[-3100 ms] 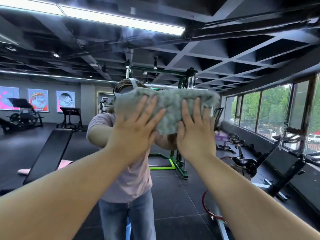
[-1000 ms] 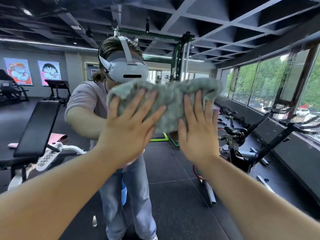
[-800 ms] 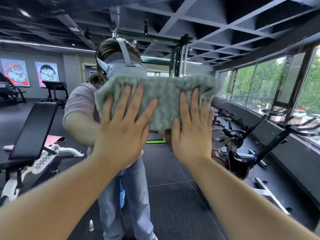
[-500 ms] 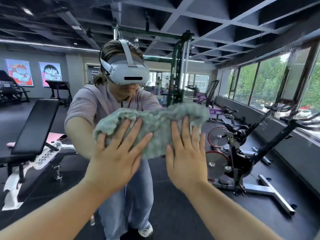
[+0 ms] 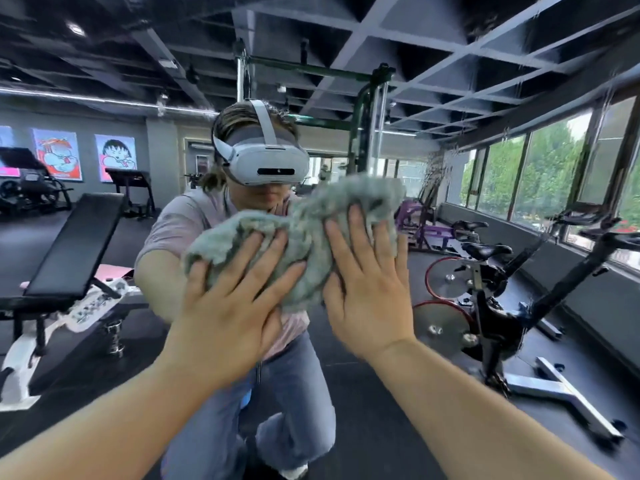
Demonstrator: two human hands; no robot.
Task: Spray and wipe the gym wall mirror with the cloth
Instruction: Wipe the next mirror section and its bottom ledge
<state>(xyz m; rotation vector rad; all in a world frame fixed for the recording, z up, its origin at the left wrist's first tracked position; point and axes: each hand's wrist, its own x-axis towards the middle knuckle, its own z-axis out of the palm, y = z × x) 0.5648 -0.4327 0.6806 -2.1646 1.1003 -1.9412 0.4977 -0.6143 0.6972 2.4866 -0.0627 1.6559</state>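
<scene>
Glass mirror (image 5: 446,161) streaked, reflecting exercise bikes (image 5: 498,299) | left grip (image 5: 228,306), right grip (image 5: 367,296) spread flat on cloth (image 5: 304,237)

Daylight strong through windows (image 5: 540,181) at right, upper panes near blown out; interior dimmer, dark ceiling (image 5: 415,36) lit by thin strip light (image 5: 86,98) and small spot (image 5: 74,28). Wide-angle bend at edges, forearms (image 5: 104,427) stretched. Motion blur on cloth (image 5: 311,230) and right hand (image 5: 370,289); smeared streaks on mirror (image 5: 434,162) at right. Far machines (image 5: 31,188) slightly soft. Floor (image 5: 363,410) matte, shadows soft
</scene>
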